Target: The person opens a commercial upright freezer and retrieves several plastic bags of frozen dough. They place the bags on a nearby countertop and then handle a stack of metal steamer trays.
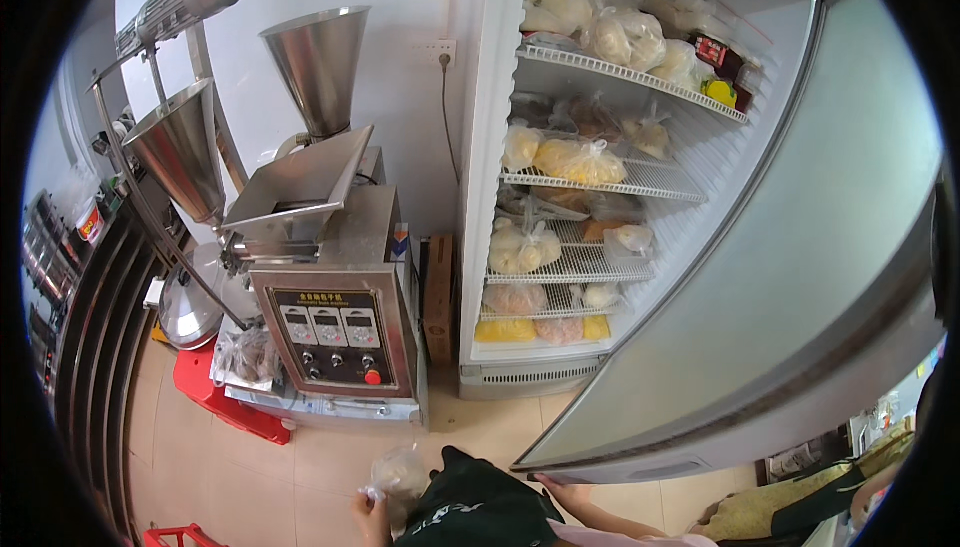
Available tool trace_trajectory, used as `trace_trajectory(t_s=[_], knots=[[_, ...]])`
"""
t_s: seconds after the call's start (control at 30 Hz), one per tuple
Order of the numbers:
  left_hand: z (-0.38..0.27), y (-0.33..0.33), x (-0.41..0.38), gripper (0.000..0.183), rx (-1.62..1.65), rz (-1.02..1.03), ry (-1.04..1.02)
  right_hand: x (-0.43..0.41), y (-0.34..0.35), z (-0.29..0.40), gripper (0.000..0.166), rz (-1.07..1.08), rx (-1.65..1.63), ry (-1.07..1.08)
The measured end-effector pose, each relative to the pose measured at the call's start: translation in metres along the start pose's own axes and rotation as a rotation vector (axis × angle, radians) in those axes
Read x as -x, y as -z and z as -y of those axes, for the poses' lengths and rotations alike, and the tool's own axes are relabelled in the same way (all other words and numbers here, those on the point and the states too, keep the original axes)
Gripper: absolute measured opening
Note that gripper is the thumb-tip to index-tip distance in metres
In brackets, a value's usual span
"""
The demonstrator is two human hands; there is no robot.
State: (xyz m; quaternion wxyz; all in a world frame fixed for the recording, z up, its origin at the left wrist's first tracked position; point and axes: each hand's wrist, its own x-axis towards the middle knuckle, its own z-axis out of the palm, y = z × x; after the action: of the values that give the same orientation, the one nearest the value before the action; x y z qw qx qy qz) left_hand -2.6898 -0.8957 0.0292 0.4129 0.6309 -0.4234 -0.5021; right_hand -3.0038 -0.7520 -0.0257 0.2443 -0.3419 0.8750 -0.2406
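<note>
My left hand (371,521) grips the gathered neck of a clear plastic bag (401,472) at the bottom of the view. The bag holds something pale, which I cannot make out. At the lower edge of the refrigerator door (675,284), my right hand (561,493) has its fingertips on the frame; part of the grip is hidden. That door stands wide open on the right. Inside the upright refrigerator (480,172), wire shelves (637,80) bear knotted clear bags, among them pale lumps (628,38), yellow food (581,162) and round white pieces (525,248).
A steel bun-making machine (330,329) with a control panel stands left of the refrigerator, below two steel hoppers (319,70). Red plastic stools (225,400) are on the tiled floor. Dark racks (112,307) line the far left. Another person's patterned sleeve (787,502) shows at lower right.
</note>
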Motion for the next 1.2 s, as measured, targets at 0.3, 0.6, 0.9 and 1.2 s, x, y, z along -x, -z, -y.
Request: trace_trajectory(t_s=[0.3, 0.6, 0.9, 1.2], knots=[[0.044, 0.039, 0.01, 0.027, -0.079, -0.192, 0.219, -0.122, -0.055, 0.077, 0.062, 0.112, -0.065, -0.032], [0.06, 0.041, 0.031, 0.023, -0.216, -0.45, -0.027, -0.246, -0.113, 0.152, 0.066, -0.081, -0.36, -0.117], [0.038, 0.005, 0.012, 0.013, -0.115, -0.643, 0.19, -0.372, -0.106, 0.182, 0.029, 0.299, -0.683, -0.273], [0.03, 0.014, 0.008, 0.015, 0.191, -0.839, 0.196, -0.308, -0.167, 0.14, 0.038, 0.659, -0.187, -0.21]])
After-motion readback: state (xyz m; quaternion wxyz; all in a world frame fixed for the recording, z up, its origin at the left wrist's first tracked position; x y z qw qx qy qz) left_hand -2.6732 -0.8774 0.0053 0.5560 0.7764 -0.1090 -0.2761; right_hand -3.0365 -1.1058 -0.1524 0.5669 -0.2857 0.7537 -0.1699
